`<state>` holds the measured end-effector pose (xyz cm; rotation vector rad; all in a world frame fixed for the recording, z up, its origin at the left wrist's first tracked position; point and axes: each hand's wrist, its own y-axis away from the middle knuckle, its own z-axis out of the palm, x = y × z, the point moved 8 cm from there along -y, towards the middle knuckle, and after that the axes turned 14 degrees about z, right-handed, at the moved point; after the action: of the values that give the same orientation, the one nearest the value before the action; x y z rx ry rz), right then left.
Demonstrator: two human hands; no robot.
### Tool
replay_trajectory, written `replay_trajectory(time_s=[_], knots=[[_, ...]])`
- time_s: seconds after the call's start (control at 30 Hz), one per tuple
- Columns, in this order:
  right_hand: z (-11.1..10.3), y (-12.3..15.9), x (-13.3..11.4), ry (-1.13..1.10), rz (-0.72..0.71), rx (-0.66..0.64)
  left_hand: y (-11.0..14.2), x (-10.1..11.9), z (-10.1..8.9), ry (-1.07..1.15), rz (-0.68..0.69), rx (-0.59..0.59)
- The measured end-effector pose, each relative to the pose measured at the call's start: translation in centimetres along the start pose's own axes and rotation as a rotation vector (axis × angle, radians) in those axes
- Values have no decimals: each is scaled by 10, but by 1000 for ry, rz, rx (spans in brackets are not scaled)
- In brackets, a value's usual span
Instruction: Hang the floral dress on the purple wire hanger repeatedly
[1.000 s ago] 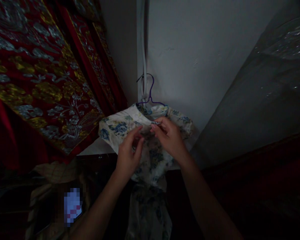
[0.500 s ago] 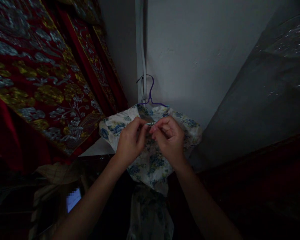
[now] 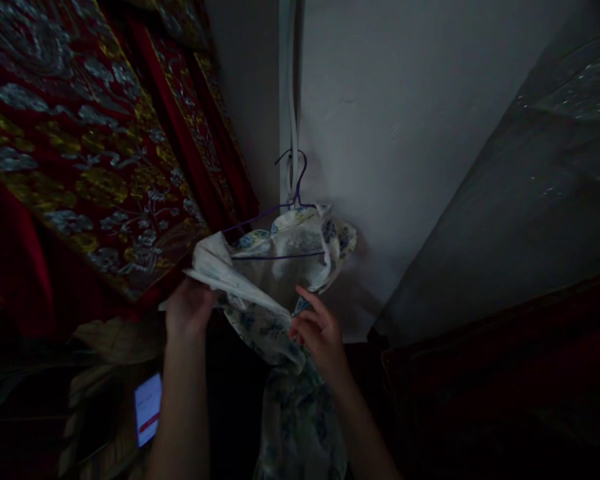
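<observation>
A white shirt (image 3: 265, 333) with a blue flower print hangs from a thin purple hanger (image 3: 280, 257). Its front is pulled open, so the pale inner side and the hanger's lower bar show. At the left, my left hand (image 3: 187, 310) grips the shirt near the sleeve side; cloth covers part of its fingers. My right hand (image 3: 320, 333) pinches the front edge of the shirt near the middle, index finger stretched out. The hanger's hook is caught on a pale strap (image 3: 293, 120) running down the wall.
Red cloth (image 3: 105, 153) with gold and silver embroidery hangs on the left. A lit phone (image 3: 148, 408) lies at the lower left. Clear plastic sheeting (image 3: 540, 167) covers something on the right. Behind the shirt is a pale wall (image 3: 380, 120). The lower area is very dark.
My hands were together at the shirt's collar. Now they are lower and apart, the left one further left. The shirt front has been pulled open and its left shoulder has come off the hanger's arm.
</observation>
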<state>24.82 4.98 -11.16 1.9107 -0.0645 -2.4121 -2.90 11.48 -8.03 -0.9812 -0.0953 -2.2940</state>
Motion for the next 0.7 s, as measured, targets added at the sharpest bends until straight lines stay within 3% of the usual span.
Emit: replay_trajectory(time_s=[0.07,0.13,0.2,0.3,0.37,0.43,0.5,0.6,0.7], knots=[[-8,11,11,-71,55,56,32,-32,-31,-181,-20,39],[-29,18,18,-133,72,171,66,-62,-51,-251,-45,15],[-57,23,24,-176,82,283,93,-85,-63,-310,-87,-29],[-95,25,35,-206,148,372,112,-94,-62,-415,-80,-128],[-106,25,44,-178,199,369,117,-88,-51,-408,-73,-182],[-102,25,51,-107,224,328,124,-80,-34,-338,-98,-234],[-88,27,56,-31,216,300,137,-71,-9,-312,-126,-343],[-58,29,60,-21,218,247,171,-59,33,-361,-138,-603],[-30,27,54,-148,243,83,207,-41,69,-374,-58,-867]])
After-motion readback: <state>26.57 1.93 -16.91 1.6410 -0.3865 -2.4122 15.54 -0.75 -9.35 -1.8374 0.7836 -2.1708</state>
